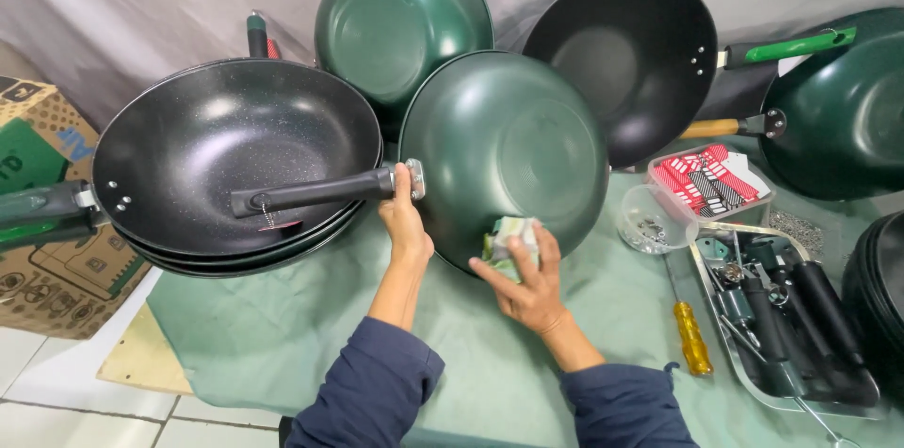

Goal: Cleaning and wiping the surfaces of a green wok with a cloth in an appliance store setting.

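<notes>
**wokbench:** While we've got the green wok (508, 152) tipped on its edge on the green table cover (282, 335), bottom side facing us, our left hand (405, 222) is pinched around the metal bracket end of the black handle (320, 190), right where it meets the wok's rim. Our right hand (529, 286) has its fingers curled over a folded rag (507, 239), pressing it flat against the lower part of the wok's outside.

**panfan:** So how far along does that look?

**wokbench:** We'd guess the handle is seated but can't tell if it's screwed tight. The rag only covers a small patch near the bottom edge, so most of the outside looks unwiped. Judging by the stack of black woks (235, 161) on our left, some already have handles on.

**panfan:** Anything crowding us?

**wokbench:** Plenty. That stack sits just beside the wok, and the handle we're gripping lies across its top pan. Another green wok (400, 20) and a black one (636, 57) lean on the grey backdrop right behind. On the right we've got a clear plastic cup of small screws (650, 220), a yellow-handled screwdriver (690, 335), and a metal tray (744, 392) holding loose black handles. A cardboard box (47, 250) sits at far left.
</notes>
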